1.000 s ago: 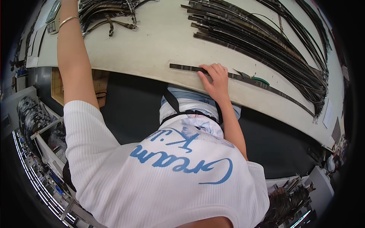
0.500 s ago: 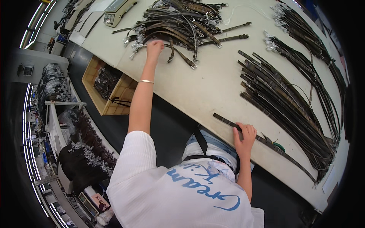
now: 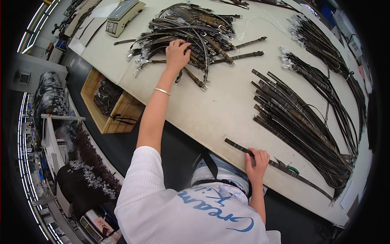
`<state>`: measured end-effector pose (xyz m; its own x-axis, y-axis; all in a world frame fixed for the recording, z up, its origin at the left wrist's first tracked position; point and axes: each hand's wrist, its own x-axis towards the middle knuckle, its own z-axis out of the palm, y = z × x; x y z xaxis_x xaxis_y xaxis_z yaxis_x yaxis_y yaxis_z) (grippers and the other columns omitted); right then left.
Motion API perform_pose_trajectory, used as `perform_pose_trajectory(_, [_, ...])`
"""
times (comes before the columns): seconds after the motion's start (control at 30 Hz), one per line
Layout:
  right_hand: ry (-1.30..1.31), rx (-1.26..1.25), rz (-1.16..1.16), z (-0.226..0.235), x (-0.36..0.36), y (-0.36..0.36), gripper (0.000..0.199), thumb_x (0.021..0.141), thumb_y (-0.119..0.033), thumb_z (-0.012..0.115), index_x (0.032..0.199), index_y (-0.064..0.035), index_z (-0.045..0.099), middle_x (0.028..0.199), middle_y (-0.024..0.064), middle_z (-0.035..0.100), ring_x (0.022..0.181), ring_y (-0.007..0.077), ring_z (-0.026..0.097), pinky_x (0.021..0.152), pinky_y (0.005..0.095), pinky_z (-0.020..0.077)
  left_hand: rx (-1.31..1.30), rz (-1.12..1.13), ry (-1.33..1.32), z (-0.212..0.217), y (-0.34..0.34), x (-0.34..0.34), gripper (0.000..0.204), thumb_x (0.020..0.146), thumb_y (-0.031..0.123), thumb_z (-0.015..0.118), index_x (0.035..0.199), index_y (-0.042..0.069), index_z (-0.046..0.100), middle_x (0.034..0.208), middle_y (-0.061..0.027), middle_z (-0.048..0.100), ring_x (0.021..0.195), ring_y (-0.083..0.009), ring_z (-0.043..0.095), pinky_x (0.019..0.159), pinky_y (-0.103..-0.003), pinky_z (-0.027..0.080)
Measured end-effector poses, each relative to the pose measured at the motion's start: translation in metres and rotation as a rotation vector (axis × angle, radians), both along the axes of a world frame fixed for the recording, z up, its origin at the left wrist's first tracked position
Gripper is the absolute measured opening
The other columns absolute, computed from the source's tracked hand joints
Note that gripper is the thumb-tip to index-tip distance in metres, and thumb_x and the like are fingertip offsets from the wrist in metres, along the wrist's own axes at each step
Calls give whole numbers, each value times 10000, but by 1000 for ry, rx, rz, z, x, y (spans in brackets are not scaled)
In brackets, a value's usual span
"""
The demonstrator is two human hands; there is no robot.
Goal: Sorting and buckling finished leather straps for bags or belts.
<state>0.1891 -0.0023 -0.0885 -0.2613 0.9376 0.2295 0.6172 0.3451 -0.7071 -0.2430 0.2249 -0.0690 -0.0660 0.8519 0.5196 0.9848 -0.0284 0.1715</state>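
Note:
A heap of dark, patterned buckled straps [image 3: 203, 26] lies at the far middle of the white table, with small metal clasps along its left side. Over the heap's near left edge my left hand [image 3: 177, 55] touches the straps, its fingers bent but apart. A single long dark strap [image 3: 304, 179] runs along the table's near edge. My right hand [image 3: 257, 163] is closed around it near its left end, thumb on one side and fingers on the other. Just past that hand, green-handled snips [image 3: 290, 167] lie against the strap.
A row of loose straps [image 3: 296, 126] lies to the right, with clasped bundles [image 3: 321, 77] beyond. A scale [image 3: 122, 18] stands at the far left of the table [image 3: 203, 110]. Below the left edge sits a yellow crate [image 3: 95, 110] holding a dark bagged bundle.
My left hand has shifted right, from the clasps at the heap's left edge onto the straps, and its fingers have spread. My right hand keeps its hold. The view has shifted slightly.

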Motion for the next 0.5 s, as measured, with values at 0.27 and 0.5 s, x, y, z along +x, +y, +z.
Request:
perform_pose_trajectory(0.27, [-14,14,-11,1,0,1,171,790,-122,683,945,-61,645,796,56,561,775,237,524,782,361,357,-173,24,169,19,9,9,193,821,175,678,1014,177,692,1069,-24,580,1078,-236,513,879,-396,426])
perform_pose_trajectory(0.5, [-7,27,-13,-4,1,0,162,788,-121,678,936,-66,643,787,57,549,777,241,518,787,365,356,-5,-17,-488,75,29,-19,202,840,162,689,983,20,689,867,-95,703,743,-199,648,692,-294,487])
